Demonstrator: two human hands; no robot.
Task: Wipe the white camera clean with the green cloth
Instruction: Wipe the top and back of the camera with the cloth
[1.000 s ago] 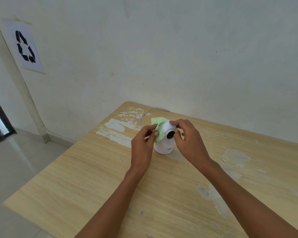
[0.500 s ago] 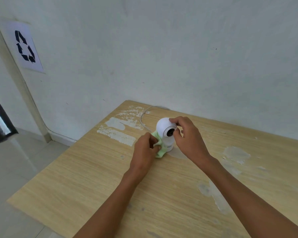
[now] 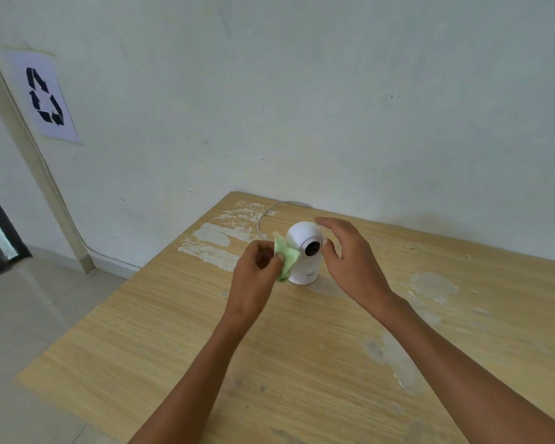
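The white camera (image 3: 302, 254) stands upright on the wooden table (image 3: 180, 331), its round head and dark lens turned toward me. My left hand (image 3: 253, 277) pinches the crumpled green cloth (image 3: 285, 257) against the camera's left side. To the right of the camera, my right hand (image 3: 350, 261) hovers with its fingers spread, and I cannot tell whether the thumb near the lens touches the head.
A white cable (image 3: 268, 213) runs from behind the camera toward the wall. The table's left edge drops to a tiled floor (image 3: 29, 299). A recycling sign (image 3: 45, 97) hangs on the wall at the left.
My right hand has let go of the camera's head and opened. My left hand has moved the cloth from the base up along the camera's left side.
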